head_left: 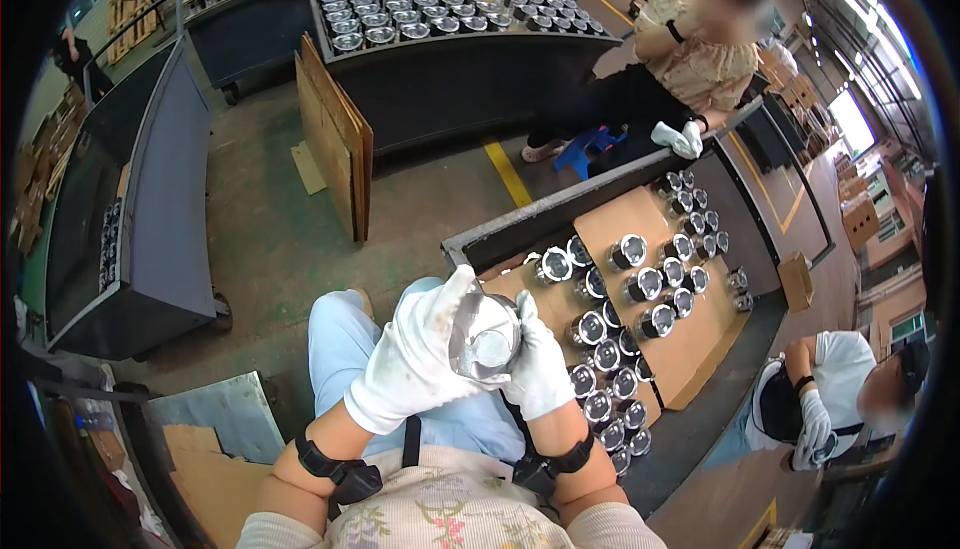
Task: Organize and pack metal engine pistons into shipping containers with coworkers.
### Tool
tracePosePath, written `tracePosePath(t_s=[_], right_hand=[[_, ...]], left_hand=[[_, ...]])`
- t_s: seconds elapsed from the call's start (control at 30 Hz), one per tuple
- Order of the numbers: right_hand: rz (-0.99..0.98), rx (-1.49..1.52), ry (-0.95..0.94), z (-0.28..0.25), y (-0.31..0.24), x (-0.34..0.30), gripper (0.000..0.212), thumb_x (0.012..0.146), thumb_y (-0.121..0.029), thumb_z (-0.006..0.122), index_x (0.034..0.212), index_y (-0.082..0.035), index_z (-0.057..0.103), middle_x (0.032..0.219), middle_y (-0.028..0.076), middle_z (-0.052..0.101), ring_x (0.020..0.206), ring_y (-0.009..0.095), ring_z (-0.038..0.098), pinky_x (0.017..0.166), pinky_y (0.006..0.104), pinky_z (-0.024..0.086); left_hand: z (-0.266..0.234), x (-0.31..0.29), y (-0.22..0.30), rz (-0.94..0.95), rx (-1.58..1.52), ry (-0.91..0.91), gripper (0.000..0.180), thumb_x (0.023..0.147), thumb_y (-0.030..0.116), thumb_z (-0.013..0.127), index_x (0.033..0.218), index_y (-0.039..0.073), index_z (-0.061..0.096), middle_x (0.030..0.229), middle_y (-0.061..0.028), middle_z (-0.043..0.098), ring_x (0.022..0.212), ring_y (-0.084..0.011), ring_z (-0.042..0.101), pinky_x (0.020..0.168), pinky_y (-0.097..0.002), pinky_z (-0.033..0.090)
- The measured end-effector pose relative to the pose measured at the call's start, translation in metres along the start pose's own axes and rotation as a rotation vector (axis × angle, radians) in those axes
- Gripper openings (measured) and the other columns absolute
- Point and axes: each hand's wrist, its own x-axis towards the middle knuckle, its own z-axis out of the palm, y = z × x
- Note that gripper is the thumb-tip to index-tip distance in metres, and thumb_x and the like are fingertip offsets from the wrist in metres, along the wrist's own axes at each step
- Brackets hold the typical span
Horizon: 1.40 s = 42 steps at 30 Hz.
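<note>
- Above your lap, a shiny round part [488, 337] sits between your two white-gloved hands, its round face turned up toward you.
- Your left hand [420, 354] curls partway round the part's left side; your right hand [540, 364] closes on its right side, so both have hold of it.
- Just beyond your right glove, similar round parts [645, 284] stand in the dark cart [740, 214], some on a cardboard sheet [690, 359]; the closest row appears only a little way from your fingers.
- Ahead of you, the cart's raised rim [560, 199] ends in a corner near your gloves, then slants away to the upper right, where a seated co-worker [700, 49] rests a gloved hand [682, 139].
- Forward and to your left, floor [260, 249] stretches from your knees to a grey cart [165, 189] and upright brown boards [335, 144], the widest room around you.
- At your far right, another co-worker [835, 389] sits beyond the cart's outer edge.
</note>
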Motion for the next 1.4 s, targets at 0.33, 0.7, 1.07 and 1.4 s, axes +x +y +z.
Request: tracePosePath(t_s=[0.33,0.7,1.07,1.4], right_hand=[[-0.104,0.031,0.113,0.013,-0.005,-0.005,0.044,0.094,-0.044,0.046,0.111,-0.004,0.056,0.104,0.010,0.063,0.089,0.023,0.062,0.076,0.0356,0.053],[-0.523,-0.428,-0.239,0.017,-0.024,-0.018,0.054,0.099,-0.044,0.034,0.072,0.001,0.049,0.076,0.009,0.054,0.071,0.015,0.048,0.065,0.0279,0.040],[-0.569,-0.430,-0.273,0.007,-0.014,-0.001,0.049,0.099,-0.040,0.037,0.079,0.000,0.055,0.089,0.010,0.059,0.083,0.016,0.055,0.078,0.0277,0.045],[-0.424,-0.441,-0.265,0.014,-0.004,-0.009,0.058,0.098,-0.040,0.038,0.137,0.002,0.035,0.133,0.011,0.046,0.119,0.015,0.044,0.101,0.0286,0.035]], left_hand=[[0.019,-0.017,-0.011,-0.291,-0.505,-0.141,0.114,0.054,0.029,0.090,0.140,0.000,0.022,0.134,-0.0175,0.042,0.124,-0.0280,0.043,0.104,-0.0378,0.034],[0.033,-0.024,-0.026,-0.169,-0.629,-0.246,0.098,0.060,0.007,0.082,0.138,0.006,0.024,0.136,-0.0144,0.038,0.124,-0.0247,0.043,0.104,-0.0352,0.034],[0.027,-0.022,-0.031,-0.128,-0.836,-0.116,0.089,0.056,0.004,0.083,0.128,0.009,0.031,0.133,-0.0138,0.040,0.125,-0.0236,0.039,0.104,-0.0359,0.031],[0.012,-0.006,-0.017,0.042,-0.356,0.033,0.088,0.055,0.012,0.084,0.129,0.014,0.036,0.131,-0.0168,0.039,0.124,-0.0338,0.039,0.106,-0.0418,0.029]])
